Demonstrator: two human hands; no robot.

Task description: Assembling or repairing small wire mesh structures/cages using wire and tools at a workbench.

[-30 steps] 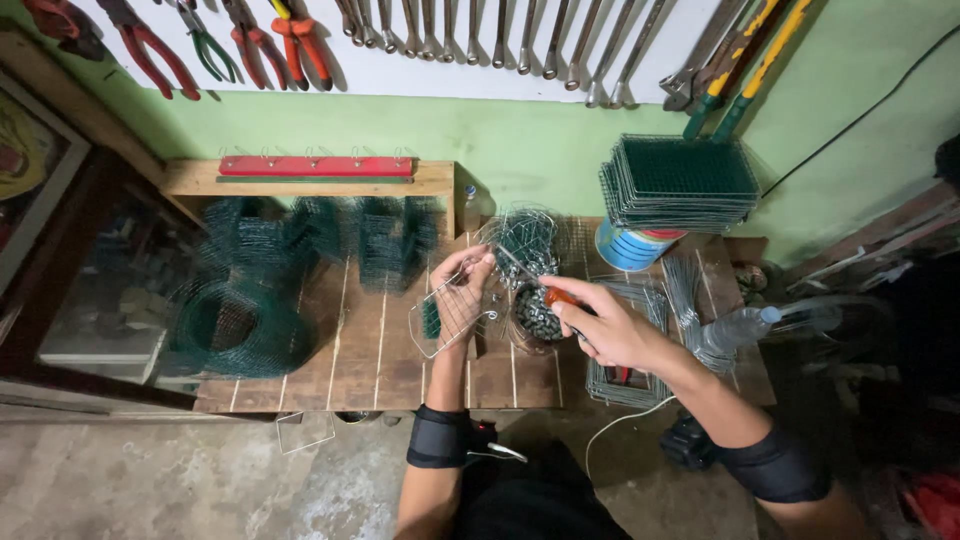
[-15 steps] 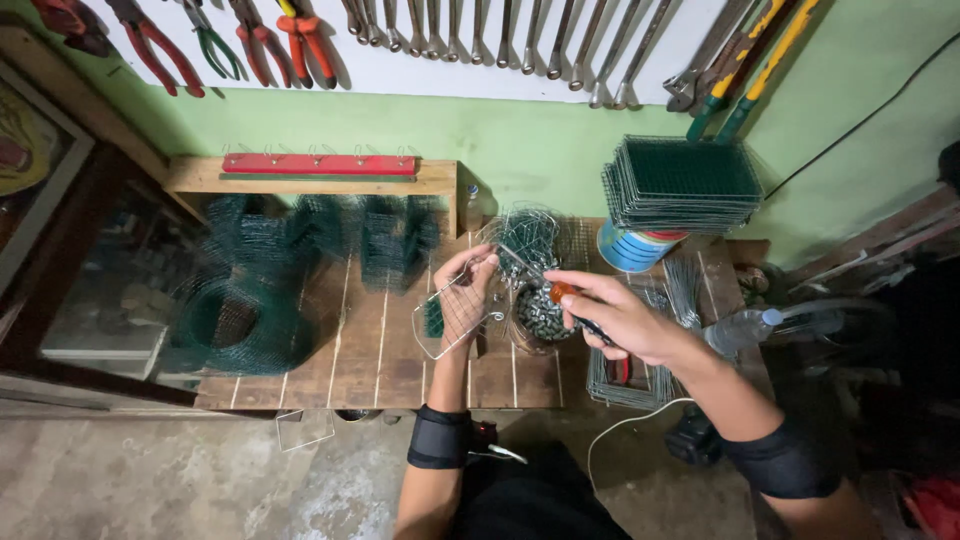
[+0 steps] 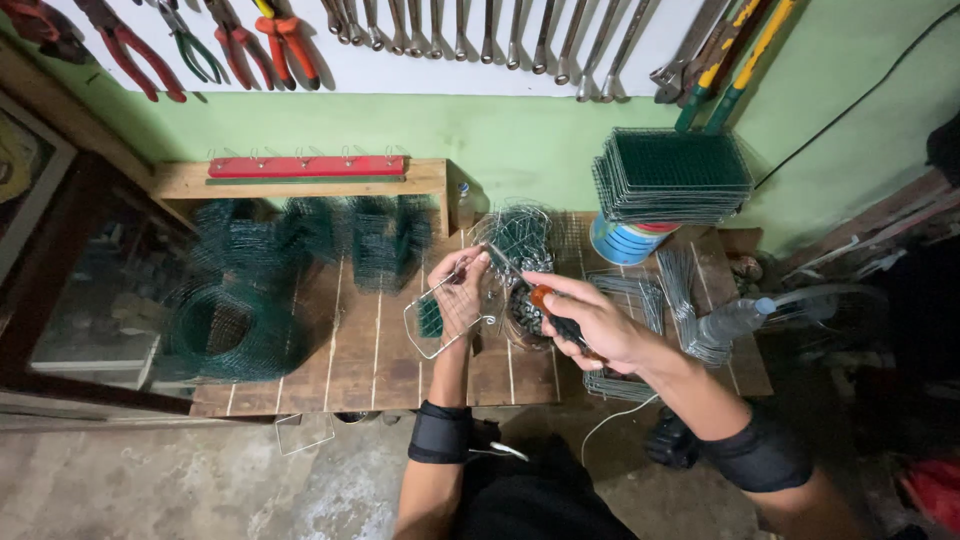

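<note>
My left hand pinches the upper corner of a small rectangular wire frame with a patch of green mesh, held just above the wooden bench. My right hand grips a tool with an orange and black handle, its tip pointed toward the frame's top corner. Just behind both hands sits a container of small metal clips, and beyond it a tangle of bare wire frames.
Rolls of green wire mesh and folded mesh pieces fill the bench's left half. A stack of green mesh panels rests on a can at the back right. Wire rods and a plastic bottle lie right. Pliers and wrenches hang on the wall.
My right hand has shifted slightly left, bringing the tool's tip closer to the frame's corner. My left hand keeps holding the frame in about the same spot.
</note>
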